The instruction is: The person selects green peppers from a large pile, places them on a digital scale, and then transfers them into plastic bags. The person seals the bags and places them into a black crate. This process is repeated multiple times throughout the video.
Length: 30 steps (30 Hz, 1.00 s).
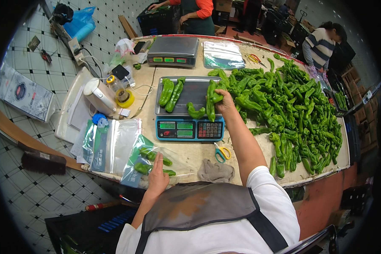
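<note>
My right hand (224,101) grips long green peppers (211,103) at the right edge of the metal pan (193,92) of a blue digital scale (190,128). On that pan lie two straight peppers (171,93) at the left and a curved pepper (196,111) near the front. My left hand (158,177) rests flat, fingers extended, on a clear plastic bag (181,163) with several green peppers (152,156) inside. Flat printed bags (114,147) lie left of it. A large heap of green peppers (282,104) covers the table's right side.
Scissors (222,153) and a grey cloth (216,170) lie before the scale. Behind it are a second scale (173,52), stacked bags (223,54) and red-yellow scissors (256,59). A kettle (100,95) and glass jar (120,92) stand left. Two people (197,16) (320,47) work beyond the table.
</note>
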Each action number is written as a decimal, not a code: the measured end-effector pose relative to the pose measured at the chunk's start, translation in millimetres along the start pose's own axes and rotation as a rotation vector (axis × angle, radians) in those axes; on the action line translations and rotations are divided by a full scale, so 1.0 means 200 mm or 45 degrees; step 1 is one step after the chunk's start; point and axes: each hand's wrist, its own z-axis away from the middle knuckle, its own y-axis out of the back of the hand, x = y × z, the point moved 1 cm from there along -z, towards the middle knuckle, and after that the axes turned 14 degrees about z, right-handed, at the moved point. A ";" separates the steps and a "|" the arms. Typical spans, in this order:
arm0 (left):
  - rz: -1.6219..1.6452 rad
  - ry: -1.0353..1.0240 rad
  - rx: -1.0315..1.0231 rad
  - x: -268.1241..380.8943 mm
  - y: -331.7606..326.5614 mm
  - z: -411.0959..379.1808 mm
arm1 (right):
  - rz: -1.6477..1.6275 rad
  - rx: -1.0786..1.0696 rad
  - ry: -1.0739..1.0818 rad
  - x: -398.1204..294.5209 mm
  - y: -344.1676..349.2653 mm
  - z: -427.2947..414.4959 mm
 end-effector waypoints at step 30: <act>-0.056 -0.024 0.057 -0.01 -0.02 0.03 | 0.028 -0.843 -0.108 -0.07 -0.23 0.70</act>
